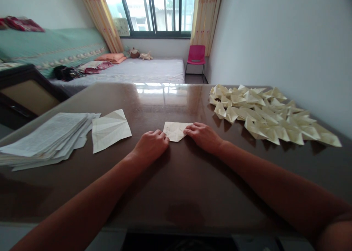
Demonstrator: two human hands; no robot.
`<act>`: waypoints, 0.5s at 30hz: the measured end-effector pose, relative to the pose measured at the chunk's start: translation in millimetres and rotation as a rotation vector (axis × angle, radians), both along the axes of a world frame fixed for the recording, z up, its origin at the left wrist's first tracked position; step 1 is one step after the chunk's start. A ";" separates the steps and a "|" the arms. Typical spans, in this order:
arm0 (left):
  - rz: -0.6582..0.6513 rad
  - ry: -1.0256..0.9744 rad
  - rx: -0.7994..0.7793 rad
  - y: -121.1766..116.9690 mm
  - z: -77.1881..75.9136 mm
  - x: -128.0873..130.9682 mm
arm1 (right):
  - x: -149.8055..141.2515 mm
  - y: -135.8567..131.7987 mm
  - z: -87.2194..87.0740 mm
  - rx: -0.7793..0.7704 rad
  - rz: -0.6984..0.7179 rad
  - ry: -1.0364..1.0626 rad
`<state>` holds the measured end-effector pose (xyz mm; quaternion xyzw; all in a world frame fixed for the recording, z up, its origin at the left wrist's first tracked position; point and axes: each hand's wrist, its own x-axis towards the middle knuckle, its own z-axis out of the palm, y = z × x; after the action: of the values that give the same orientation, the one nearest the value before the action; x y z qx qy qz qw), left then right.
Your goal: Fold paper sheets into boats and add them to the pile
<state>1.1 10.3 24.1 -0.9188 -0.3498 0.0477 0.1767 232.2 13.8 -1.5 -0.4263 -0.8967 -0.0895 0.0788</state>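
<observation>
A small folded sheet of paper (pixel 175 130) lies flat on the brown table, its lower right corner slanting. My left hand (pixel 153 142) is closed at its left edge, fingers curled, with the fingertips on the paper. At the right edge my right hand (pixel 202 135) pinches the paper between thumb and fingers. Left of my left hand rests a creased, unfolded sheet (pixel 112 130) with fold lines fanning out. Farther left is a stack of printed sheets (pixel 46 135), unevenly piled.
Many folded paper boats (pixel 261 115) stand in rows at the table's right side, by the wall. A dark wooden chair (pixel 27 93) is at the left edge. Beyond the glossy table (pixel 176 192) are a bed (pixel 154 69) and a pink chair (pixel 196 55).
</observation>
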 end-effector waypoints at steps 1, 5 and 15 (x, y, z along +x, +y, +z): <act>-0.009 -0.024 0.014 -0.3 -0.1 -1.1 | 0.6 -0.9 0.5 -0.001 -0.007 0.016; -0.138 -0.177 0.021 -8.7 -1.5 -2.1 | 3.3 -5.7 4.2 -0.023 -0.025 0.119; -0.311 -0.291 -0.386 -7.8 -0.9 -10.7 | 6.4 -3.0 -3.6 -0.174 0.111 0.345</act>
<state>-9.6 2.5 23.2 -0.9752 -0.2107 -0.0466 -0.0482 238.6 10.7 -5.1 -0.3905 -0.8963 0.0673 0.1989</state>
